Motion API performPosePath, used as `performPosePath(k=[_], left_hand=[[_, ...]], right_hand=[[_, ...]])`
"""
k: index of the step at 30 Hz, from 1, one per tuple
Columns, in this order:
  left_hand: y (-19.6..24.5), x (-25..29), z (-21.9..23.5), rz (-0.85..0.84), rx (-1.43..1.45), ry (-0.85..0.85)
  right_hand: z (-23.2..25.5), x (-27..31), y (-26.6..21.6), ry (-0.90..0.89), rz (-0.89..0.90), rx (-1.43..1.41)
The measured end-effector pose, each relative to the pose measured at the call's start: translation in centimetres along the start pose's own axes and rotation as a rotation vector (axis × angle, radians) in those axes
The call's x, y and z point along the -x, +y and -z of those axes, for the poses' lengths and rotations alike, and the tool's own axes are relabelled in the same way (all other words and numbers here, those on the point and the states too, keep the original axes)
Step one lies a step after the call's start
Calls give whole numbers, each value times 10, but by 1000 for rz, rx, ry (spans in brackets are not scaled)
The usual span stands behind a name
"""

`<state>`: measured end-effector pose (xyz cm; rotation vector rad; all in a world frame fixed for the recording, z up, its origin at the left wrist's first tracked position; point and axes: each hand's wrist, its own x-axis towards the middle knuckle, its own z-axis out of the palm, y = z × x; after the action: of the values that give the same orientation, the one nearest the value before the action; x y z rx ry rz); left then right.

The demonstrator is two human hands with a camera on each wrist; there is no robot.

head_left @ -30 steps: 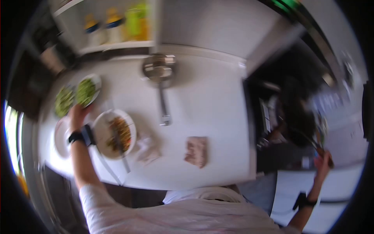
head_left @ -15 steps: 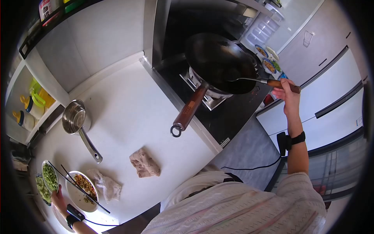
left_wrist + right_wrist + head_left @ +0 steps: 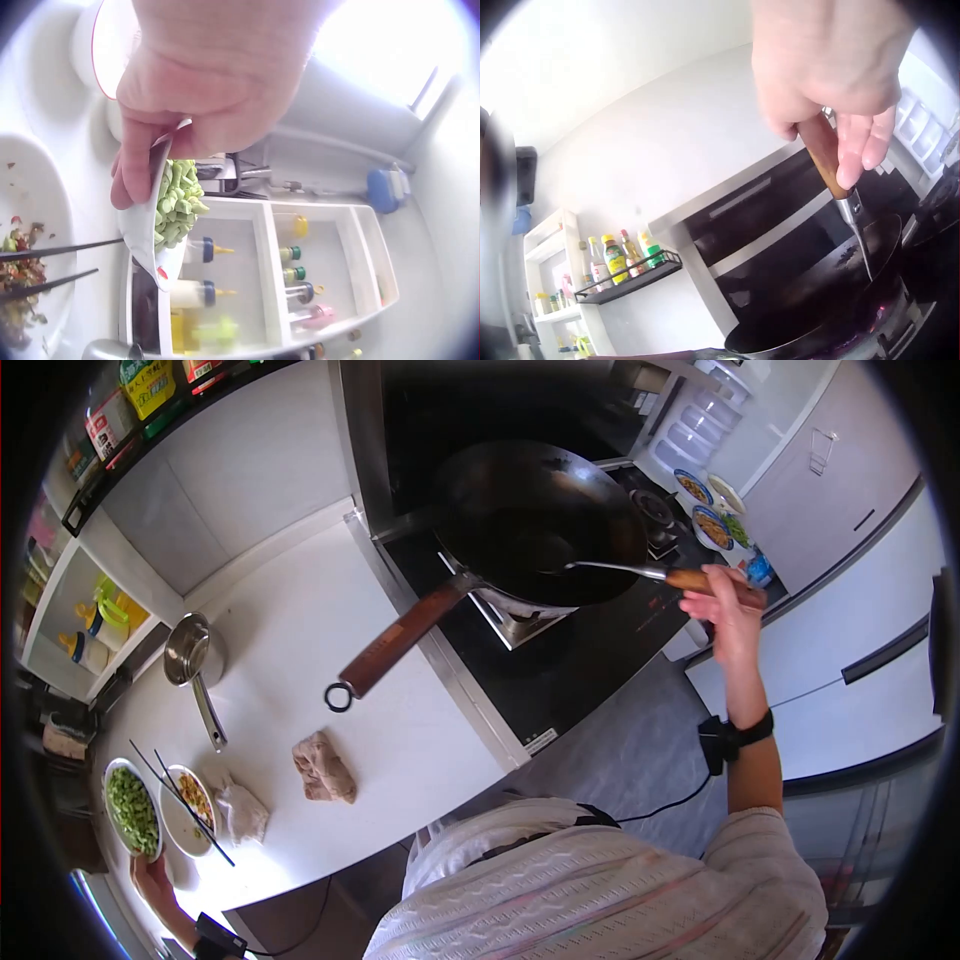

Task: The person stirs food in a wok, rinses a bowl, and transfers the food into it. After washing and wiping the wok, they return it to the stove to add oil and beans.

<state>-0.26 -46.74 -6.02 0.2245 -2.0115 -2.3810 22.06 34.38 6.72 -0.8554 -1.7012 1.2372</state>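
Note:
My left hand (image 3: 152, 880) grips the rim of a white dish (image 3: 140, 231) filled with chopped green vegetables (image 3: 132, 807). In the left wrist view the dish tilts, thumb and fingers pinching its edge. My right hand (image 3: 735, 622) holds the wooden handle of a cooking utensil (image 3: 690, 578). Its metal shaft reaches down into a black wok (image 3: 600, 520) on the stove; the utensil's head is lost in the dark wok. The wok's wooden handle (image 3: 405, 632) points over the counter.
Beside the dish stands a white bowl (image 3: 172, 822) of chopped mixed food with black chopsticks (image 3: 180, 797) across it. A steel saucepan (image 3: 187, 652), a folded brown cloth (image 3: 323, 768) and a pale cloth (image 3: 242, 812) lie on the counter. Several filled bowls (image 3: 711, 528) stand beyond the stove.
The head view has swung right from the counter to the stove. My left hand has raised the dish of green vegetables, which looks larger now. My right hand keeps the utensil in the wok.

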Motion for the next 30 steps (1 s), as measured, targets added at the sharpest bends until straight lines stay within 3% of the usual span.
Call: performPosePath(k=[3,6,10,14,16,18,21,30], left_hand=[[-3,47,-68,4,-1,-53],[-10,96,-143,77,-18,-135],[-44,148,-233,151,-3,-114],[-77,172,-314,258,65,-191],[-99,168,-334,285,40,-310],[-116,163,-360,298,53,-324],[-134,149,-391,307,77,-336],[-165,81,-411,318,112,-339]], right_hand=[[-15,-28,33,-90,53,-126],[2,-45,37,-110,102,-119],[40,-43,24,-162,54,-76],[24,-48,50,-232,25,-151],[26,-51,53,-249,29,-149],[40,-52,47,-193,100,-77],[55,-50,41,-164,59,-23],[38,-37,45,-122,34,20]])
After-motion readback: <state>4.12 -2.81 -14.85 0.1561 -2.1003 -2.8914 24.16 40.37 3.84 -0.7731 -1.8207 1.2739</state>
